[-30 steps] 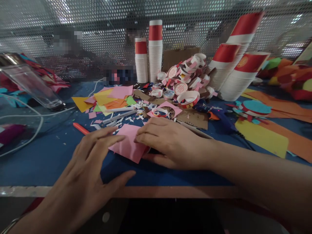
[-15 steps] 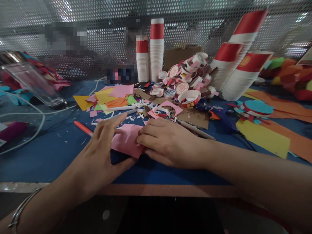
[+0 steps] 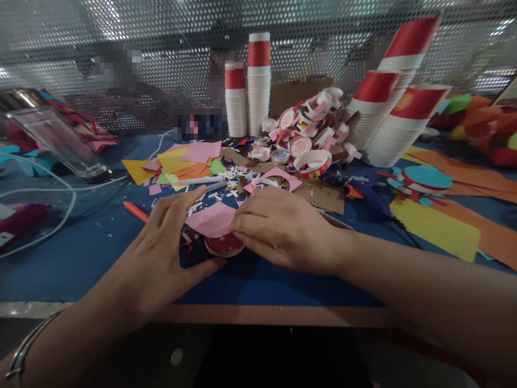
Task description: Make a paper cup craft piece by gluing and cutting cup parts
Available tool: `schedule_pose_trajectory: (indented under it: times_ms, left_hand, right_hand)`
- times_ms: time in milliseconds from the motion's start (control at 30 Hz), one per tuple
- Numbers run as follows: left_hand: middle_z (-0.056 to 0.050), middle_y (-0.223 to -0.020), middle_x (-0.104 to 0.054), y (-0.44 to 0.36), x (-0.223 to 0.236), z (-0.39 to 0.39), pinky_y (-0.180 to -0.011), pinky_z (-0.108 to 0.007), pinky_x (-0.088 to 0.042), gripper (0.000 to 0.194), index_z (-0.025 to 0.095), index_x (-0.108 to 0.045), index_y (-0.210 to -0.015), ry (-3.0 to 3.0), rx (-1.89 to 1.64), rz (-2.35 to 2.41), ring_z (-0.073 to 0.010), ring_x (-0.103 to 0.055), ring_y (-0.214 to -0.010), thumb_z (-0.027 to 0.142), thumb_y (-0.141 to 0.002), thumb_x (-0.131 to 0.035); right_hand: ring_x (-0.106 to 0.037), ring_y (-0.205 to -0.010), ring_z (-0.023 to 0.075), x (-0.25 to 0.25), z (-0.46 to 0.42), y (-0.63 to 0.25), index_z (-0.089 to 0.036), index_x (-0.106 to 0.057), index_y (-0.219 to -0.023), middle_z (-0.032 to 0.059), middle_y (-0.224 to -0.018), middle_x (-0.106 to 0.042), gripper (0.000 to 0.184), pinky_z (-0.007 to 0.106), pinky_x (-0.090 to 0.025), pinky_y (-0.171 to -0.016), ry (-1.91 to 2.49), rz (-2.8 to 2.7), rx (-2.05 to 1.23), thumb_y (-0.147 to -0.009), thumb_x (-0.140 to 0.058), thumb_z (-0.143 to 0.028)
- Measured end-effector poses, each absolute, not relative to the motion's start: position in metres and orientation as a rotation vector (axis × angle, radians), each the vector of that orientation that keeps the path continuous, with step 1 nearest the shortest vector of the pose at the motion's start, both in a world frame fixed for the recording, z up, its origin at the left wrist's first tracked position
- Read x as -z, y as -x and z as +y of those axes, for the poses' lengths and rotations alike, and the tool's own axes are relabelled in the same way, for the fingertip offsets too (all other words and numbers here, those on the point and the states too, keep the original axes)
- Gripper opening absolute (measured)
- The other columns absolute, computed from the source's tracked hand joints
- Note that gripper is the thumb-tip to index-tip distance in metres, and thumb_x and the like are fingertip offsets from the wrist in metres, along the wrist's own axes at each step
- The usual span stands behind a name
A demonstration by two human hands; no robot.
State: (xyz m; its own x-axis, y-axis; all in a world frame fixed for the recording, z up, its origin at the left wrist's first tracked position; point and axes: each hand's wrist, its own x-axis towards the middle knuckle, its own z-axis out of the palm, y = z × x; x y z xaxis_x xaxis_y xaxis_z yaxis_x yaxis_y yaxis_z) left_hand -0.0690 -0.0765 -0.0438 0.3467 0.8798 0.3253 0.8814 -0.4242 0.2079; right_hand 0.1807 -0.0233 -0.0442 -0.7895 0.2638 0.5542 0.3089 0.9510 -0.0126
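A sheet of pink paper is raised and bent in front of me, its right edge pinched in the fingers of my right hand. Beneath it shows part of a round red paper-cup piece with a pale rim on the blue table. My left hand is open at the left, thumb and fingers spread around the paper and the red piece. Its thumb tip lies close to the pale rim; whether it touches, I cannot tell. A red pen lies beside my left hand.
Stacked paper cups stand at the back, with more cup stacks leaning at the right. Cut cup rings are heaped between them. A blue glue gun, coloured sheets, a glass bottle and a white cable lie around.
My right hand has lifted the near edge of the pink paper up and away from me. The red cup piece under it has come into view. My left hand has hardly moved.
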Motion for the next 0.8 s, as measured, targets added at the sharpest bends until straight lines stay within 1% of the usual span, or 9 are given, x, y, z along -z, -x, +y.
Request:
schedule_pose_trajectory:
  times_ms: [67, 167, 300, 400, 467, 633, 700, 800]
  left_hand:
    - [-0.011, -0.155, -0.044, 0.069, 0.043, -0.077, -0.116, -0.06, -0.046, 0.093, 0.033, -0.026, -0.161, 2.599, 0.597, -1.622, -0.0405, -0.047, -0.141, 0.058, -0.085, -0.074]
    - [-0.011, -0.154, -0.044, 0.069, 0.041, -0.077, -0.119, -0.06, -0.042, 0.076, 0.034, -0.037, -0.155, 2.609, 0.59, -1.517, -0.0376, -0.044, -0.144, 0.049, -0.089, -0.072]
    - [-0.01, -0.151, -0.052, 0.069, 0.034, -0.074, -0.119, -0.057, -0.043, 0.058, 0.031, -0.046, -0.15, 2.604, 0.618, -1.423, -0.034, -0.049, -0.142, 0.042, -0.096, -0.064]
    - [-0.009, -0.146, -0.059, 0.068, 0.027, -0.07, -0.116, -0.057, -0.044, 0.046, 0.028, -0.054, -0.144, 2.62, 0.59, -1.361, -0.0316, -0.054, -0.137, 0.034, -0.098, -0.059]
    - [-0.008, -0.145, -0.062, 0.067, 0.025, -0.068, -0.115, -0.057, -0.045, 0.044, 0.028, -0.056, -0.142, 2.668, 0.584, -1.321, -0.031, -0.056, -0.136, 0.032, -0.099, -0.058]
    - [-0.006, -0.141, -0.064, 0.065, 0.033, -0.067, -0.111, -0.054, -0.05, 0.047, 0.032, -0.058, -0.14, 2.786, 0.547, -1.275, -0.0316, -0.059, -0.132, 0.045, -0.095, -0.065]
    - [-0.005, -0.143, -0.063, 0.064, 0.037, -0.067, -0.11, -0.053, -0.052, 0.048, 0.035, -0.059, -0.14, 2.805, 0.518, -1.299, -0.0319, -0.059, -0.132, 0.046, -0.094, -0.067]
    - [-0.006, -0.146, -0.06, 0.064, 0.04, -0.067, -0.11, -0.052, -0.053, 0.051, 0.034, -0.057, -0.143, 2.825, 0.505, -1.323, -0.0325, -0.059, -0.133, 0.045, -0.094, -0.066]
  right_hand:
    - [-0.064, -0.089, 0.0237, 0.044, -0.023, -0.183, -0.013, -0.072, -0.094, 0.0136, -0.094, -0.074, 0.026, 0.038, -0.047, -0.083, 0.412, -2.468, 0.103, -0.103, -0.048, -0.017]
    - [-0.064, -0.088, 0.0228, 0.043, -0.023, -0.186, -0.015, -0.071, -0.093, 0.0127, -0.093, -0.074, 0.025, 0.037, -0.047, -0.082, 0.414, -2.417, 0.094, -0.103, -0.049, -0.018]
    - [-0.065, -0.088, 0.022, 0.042, -0.023, -0.187, -0.014, -0.071, -0.093, 0.0122, -0.093, -0.074, 0.027, 0.036, -0.048, -0.08, 0.412, -2.396, 0.11, -0.105, -0.048, -0.019]
    - [-0.066, -0.088, 0.0217, 0.041, -0.023, -0.186, -0.013, -0.073, -0.092, 0.0123, -0.094, -0.075, 0.028, 0.036, -0.05, -0.08, 0.399, -2.373, 0.143, -0.105, -0.048, -0.018]
    - [-0.067, -0.087, 0.022, 0.04, -0.023, -0.186, -0.013, -0.073, -0.091, 0.0122, -0.093, -0.075, 0.028, 0.036, -0.051, -0.08, 0.385, -2.354, 0.169, -0.105, -0.049, -0.017]
    - [-0.068, -0.086, 0.0232, 0.04, -0.023, -0.188, -0.011, -0.074, -0.09, 0.0124, -0.09, -0.076, 0.027, 0.037, -0.053, -0.08, 0.327, -2.372, 0.193, -0.103, -0.051, -0.017]
    - [-0.067, -0.086, 0.0228, 0.04, -0.023, -0.189, -0.011, -0.074, -0.09, 0.0123, -0.09, -0.076, 0.027, 0.038, -0.054, -0.081, 0.295, -2.408, 0.204, -0.104, -0.051, -0.017]
    - [-0.067, -0.088, 0.0223, 0.041, -0.023, -0.189, -0.012, -0.073, -0.092, 0.0122, -0.09, -0.076, 0.028, 0.038, -0.053, -0.083, 0.272, -2.445, 0.206, -0.105, -0.049, -0.017]
